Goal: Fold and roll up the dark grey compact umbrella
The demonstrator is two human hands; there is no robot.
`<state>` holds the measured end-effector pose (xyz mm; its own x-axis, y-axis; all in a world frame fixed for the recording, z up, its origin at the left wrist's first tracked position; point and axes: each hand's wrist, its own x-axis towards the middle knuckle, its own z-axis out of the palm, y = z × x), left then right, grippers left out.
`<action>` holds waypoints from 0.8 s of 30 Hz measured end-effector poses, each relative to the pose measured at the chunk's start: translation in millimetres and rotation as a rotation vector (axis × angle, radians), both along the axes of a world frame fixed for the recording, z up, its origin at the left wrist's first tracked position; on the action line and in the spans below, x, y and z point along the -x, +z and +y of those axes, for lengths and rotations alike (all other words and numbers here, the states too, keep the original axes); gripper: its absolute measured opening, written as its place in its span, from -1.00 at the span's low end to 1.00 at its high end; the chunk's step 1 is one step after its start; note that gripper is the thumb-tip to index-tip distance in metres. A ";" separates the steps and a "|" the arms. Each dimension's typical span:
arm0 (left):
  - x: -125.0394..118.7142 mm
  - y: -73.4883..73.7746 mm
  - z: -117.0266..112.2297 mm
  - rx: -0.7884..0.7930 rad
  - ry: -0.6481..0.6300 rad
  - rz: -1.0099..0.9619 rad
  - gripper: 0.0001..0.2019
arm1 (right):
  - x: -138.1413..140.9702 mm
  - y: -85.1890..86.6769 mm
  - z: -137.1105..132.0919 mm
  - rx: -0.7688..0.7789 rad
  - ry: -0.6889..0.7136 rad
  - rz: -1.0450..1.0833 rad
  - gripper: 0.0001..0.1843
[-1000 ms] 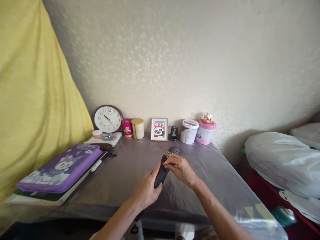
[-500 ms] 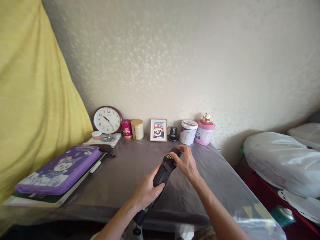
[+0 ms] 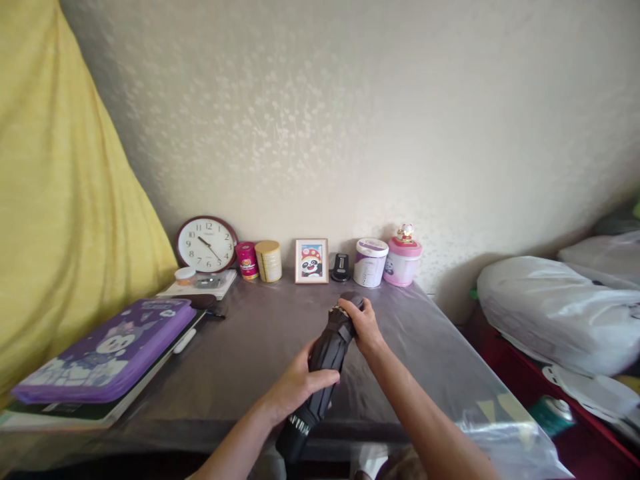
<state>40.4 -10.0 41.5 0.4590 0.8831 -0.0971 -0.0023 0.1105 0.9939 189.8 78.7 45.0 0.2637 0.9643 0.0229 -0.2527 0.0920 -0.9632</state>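
Note:
A folded black umbrella (image 3: 327, 353) points away from me over the grey table (image 3: 250, 347), its handle end low near the front edge. My left hand (image 3: 295, 387) is wrapped round the umbrella's middle. My right hand (image 3: 363, 327) is closed round its far tip end, fingers curled over the top where a patterned band shows.
Along the wall stand a round clock (image 3: 206, 244), a pink tin (image 3: 246, 260), a gold tin (image 3: 268, 261), a framed panda picture (image 3: 311, 261), a small black device (image 3: 341, 267), a white tub (image 3: 370, 262) and a pink jar (image 3: 403, 261). A purple case (image 3: 107, 347) lies left. White bags (image 3: 560, 313) sit right.
The umbrella has been pushed further forward and lower through my left hand. My right hand went from open fingers beside the tip to closed over the tip. The view shifted slightly.

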 end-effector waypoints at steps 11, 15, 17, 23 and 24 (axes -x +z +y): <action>7.4 -6.8 5.5 0.220 -0.031 -0.160 -0.72 | -6.0 6.1 -4.7 0.039 0.266 0.098 -0.46; 6.4 -6.9 4.4 0.240 -0.079 -0.159 -0.70 | -1.9 4.7 -2.5 0.007 0.151 0.154 -0.45; 5.5 -9.4 4.2 0.255 -0.091 -0.156 -0.69 | -3.5 4.8 -0.8 0.001 0.123 0.200 -0.48; 1.8 -9.8 3.5 0.271 -0.150 -0.138 -0.71 | -11.6 6.7 1.1 0.020 0.028 0.325 -0.53; 1.0 -8.8 3.3 0.271 -0.157 -0.126 -0.71 | -12.3 6.9 1.8 0.028 0.015 0.340 -0.54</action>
<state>39.4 -6.7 32.6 0.6105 0.7506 -0.2527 -0.0856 0.3797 0.9211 202.1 80.5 52.0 0.2371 0.9673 -0.0902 -0.5612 0.0606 -0.8255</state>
